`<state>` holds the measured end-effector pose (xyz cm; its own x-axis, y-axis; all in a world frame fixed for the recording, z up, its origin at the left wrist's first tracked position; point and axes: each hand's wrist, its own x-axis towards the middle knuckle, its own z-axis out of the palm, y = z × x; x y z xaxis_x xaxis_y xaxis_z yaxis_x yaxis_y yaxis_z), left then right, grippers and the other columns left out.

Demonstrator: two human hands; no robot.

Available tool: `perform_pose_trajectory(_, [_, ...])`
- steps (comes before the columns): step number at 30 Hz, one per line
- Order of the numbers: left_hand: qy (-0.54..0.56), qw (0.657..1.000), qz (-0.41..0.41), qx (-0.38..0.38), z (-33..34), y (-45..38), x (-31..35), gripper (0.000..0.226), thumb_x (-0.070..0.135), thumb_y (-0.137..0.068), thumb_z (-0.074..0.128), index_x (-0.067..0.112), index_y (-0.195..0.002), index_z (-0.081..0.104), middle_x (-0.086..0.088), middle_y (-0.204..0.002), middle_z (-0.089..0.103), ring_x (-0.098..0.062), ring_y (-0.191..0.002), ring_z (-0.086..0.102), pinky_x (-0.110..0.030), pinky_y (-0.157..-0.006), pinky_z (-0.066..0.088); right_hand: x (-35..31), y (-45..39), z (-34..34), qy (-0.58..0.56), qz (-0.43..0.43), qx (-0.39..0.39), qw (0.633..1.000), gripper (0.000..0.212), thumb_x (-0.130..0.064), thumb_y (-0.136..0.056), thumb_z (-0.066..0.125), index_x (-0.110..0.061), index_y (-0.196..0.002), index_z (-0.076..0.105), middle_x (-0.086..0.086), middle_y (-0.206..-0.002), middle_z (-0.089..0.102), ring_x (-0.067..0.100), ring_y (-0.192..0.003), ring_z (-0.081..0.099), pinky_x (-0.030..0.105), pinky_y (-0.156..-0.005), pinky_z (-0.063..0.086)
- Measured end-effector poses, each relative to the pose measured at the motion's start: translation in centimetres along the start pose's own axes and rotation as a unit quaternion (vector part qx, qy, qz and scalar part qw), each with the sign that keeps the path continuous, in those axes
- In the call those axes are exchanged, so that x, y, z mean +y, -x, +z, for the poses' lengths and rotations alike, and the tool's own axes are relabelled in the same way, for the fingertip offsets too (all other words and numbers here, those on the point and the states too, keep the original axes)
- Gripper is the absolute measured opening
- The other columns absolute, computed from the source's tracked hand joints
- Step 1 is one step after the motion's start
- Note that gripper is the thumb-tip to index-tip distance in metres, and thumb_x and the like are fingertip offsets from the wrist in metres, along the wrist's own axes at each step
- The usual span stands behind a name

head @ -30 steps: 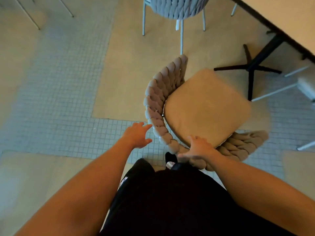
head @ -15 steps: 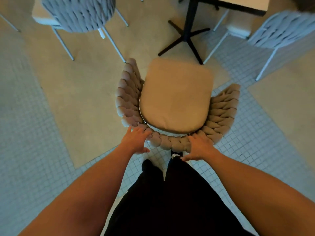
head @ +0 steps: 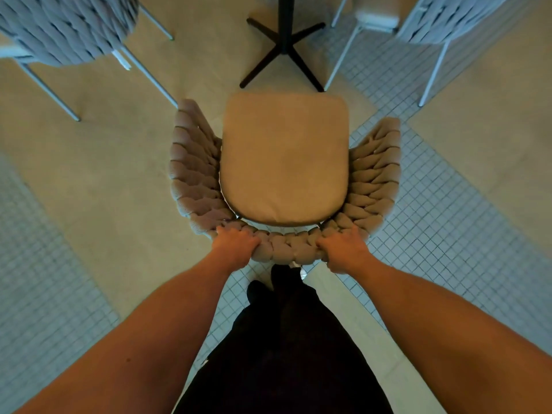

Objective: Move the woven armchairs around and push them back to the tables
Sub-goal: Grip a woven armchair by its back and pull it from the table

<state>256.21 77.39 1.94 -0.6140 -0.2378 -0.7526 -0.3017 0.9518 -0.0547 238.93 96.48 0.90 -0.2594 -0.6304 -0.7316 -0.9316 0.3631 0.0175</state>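
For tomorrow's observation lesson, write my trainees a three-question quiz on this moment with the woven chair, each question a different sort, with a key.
1. True or false: both hands grip the beige armchair by its woven backrest.
2. What stands just beyond the seat's front edge? A) black table base B) a bin C) a stool
3. Fill in: a grey woven chair stands at the upper ____ and another opposite.

Key: 1. True: left hand, right hand. 2. A. 3. left.

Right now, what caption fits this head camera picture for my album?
Both hands, left hand and right hand, hold the woven chair facing the table leg.
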Motion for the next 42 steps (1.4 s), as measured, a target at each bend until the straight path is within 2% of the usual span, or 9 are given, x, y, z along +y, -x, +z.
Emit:
perform_pose_trajectory(3, [-0.002,1.0,0.009,-0.006,-0.4,-0.4,-0.1,0.029,0.018,-0.097,0.056,0.021,-0.126,0.057,-0.007,-0.127,0.057,-0.032,-0.115,0.057,-0.053,-0.093,0.047,0.7,0.1,-0.5,0.025,-0.013,0.009,1.0,0.033,-0.029,-0.094,0.063,-0.035,-0.127,0.057,0.001,-0.121,0.061,0.024,-0.112,0.059,0.045,-0.102,0.036])
perform_pose_trajectory(7, [0.003,1.0,0.013,0.013,-1.7,-1.4,-0.8,0.025,0.02,-0.097,0.057,0.023,-0.121,0.06,-0.006,-0.122,0.058,-0.029,-0.111,0.058,-0.052,-0.091,0.047,1.7,-1.0,-1.9,0.03,-0.009,0.002,0.999,0.031,-0.025,-0.093,0.062,-0.034,-0.123,0.059,0.0,-0.115,0.062,0.024,-0.109,0.059,0.043,-0.098,0.037])
perform_pose_trajectory(15, [0.008,1.0,0.003,0.017,-6.6,-5.2,-4.0,0.027,0.022,-0.097,0.057,0.027,-0.123,0.06,-0.002,-0.124,0.06,-0.029,-0.113,0.058,-0.05,-0.09,0.045,4.5,-5.2,-6.6,0.012,-0.014,0.02,1.0,0.029,-0.025,-0.092,0.066,-0.033,-0.119,0.058,-0.001,-0.116,0.062,0.023,-0.109,0.061,0.046,-0.1,0.039])
perform_pose_trajectory(18, [0.011,1.0,-0.001,0.014,-8.2,-7.2,-5.5,0.03,0.024,-0.094,0.058,0.029,-0.124,0.059,-0.001,-0.124,0.06,-0.029,-0.112,0.059,-0.05,-0.088,0.046,5.7,-6.9,-8.6,-0.007,-0.013,0.025,1.0,0.023,-0.02,-0.093,0.063,-0.031,-0.113,0.059,-0.003,-0.113,0.063,0.022,-0.106,0.061,0.048,-0.103,0.034])
perform_pose_trajectory(23, [0.009,1.0,-0.005,0.028,-10.8,-10.5,-7.8,0.037,0.031,-0.092,0.062,0.033,-0.128,0.058,0.0,-0.125,0.06,-0.028,-0.113,0.058,-0.047,-0.083,0.045,7.7,-10.0,-11.7,-0.02,-0.017,0.03,0.999,0.018,-0.019,-0.09,0.064,-0.031,-0.099,0.053,-0.004,-0.106,0.064,0.022,-0.101,0.062,0.047,-0.097,0.037])
perform_pose_trajectory(30, [0.019,0.999,-0.006,0.05,-15.0,-15.0,-11.2,0.038,0.03,-0.092,0.059,0.037,-0.13,0.057,0.001,-0.125,0.061,-0.029,-0.111,0.06,-0.046,-0.084,0.047,10.6,-14.8,-15.8,-0.022,-0.004,0.039,0.999,0.022,-0.023,-0.087,0.067,-0.032,-0.106,0.058,-0.007,-0.105,0.064,0.02,-0.098,0.062,0.045,-0.095,0.036])
perform_pose_trajectory(34, [0.019,0.998,-0.007,0.057,-17.3,-17.6,-13.1,0.035,0.029,-0.092,0.059,0.035,-0.126,0.057,0.001,-0.123,0.061,-0.027,-0.112,0.06,-0.046,-0.085,0.047,12.0,-17.5,-18.4,-0.016,0.002,0.04,0.999,0.017,-0.023,-0.088,0.065,-0.032,-0.097,0.054,-0.006,-0.103,0.065,0.019,-0.094,0.06,0.044,-0.093,0.037])
perform_pose_trajectory(37, [0.027,0.998,-0.007,0.048,-19.2,-19.2,-14.5,0.037,0.031,-0.09,0.063,0.035,-0.126,0.057,0.001,-0.123,0.061,-0.027,-0.112,0.059,-0.046,-0.085,0.044,12.8,-19.3,-20.4,-0.016,0.007,0.025,1.0,0.021,-0.025,-0.087,0.066,-0.033,-0.099,0.052,-0.006,-0.104,0.065,0.021,-0.099,0.062,0.047,-0.098,0.037])
perform_pose_trajectory(42, [0.01,0.999,-0.002,0.051,-20.3,-20.2,-14.7,0.032,0.033,-0.09,0.061,0.033,-0.122,0.057,0.0,-0.12,0.061,-0.026,-0.11,0.06,-0.046,-0.086,0.045,13.7,-20.0,-21.6,-0.017,0.02,0.002,1.0,0.025,-0.026,-0.086,0.069,-0.035,-0.096,0.047,-0.006,-0.098,0.061,0.019,-0.096,0.06,0.048,-0.101,0.04])
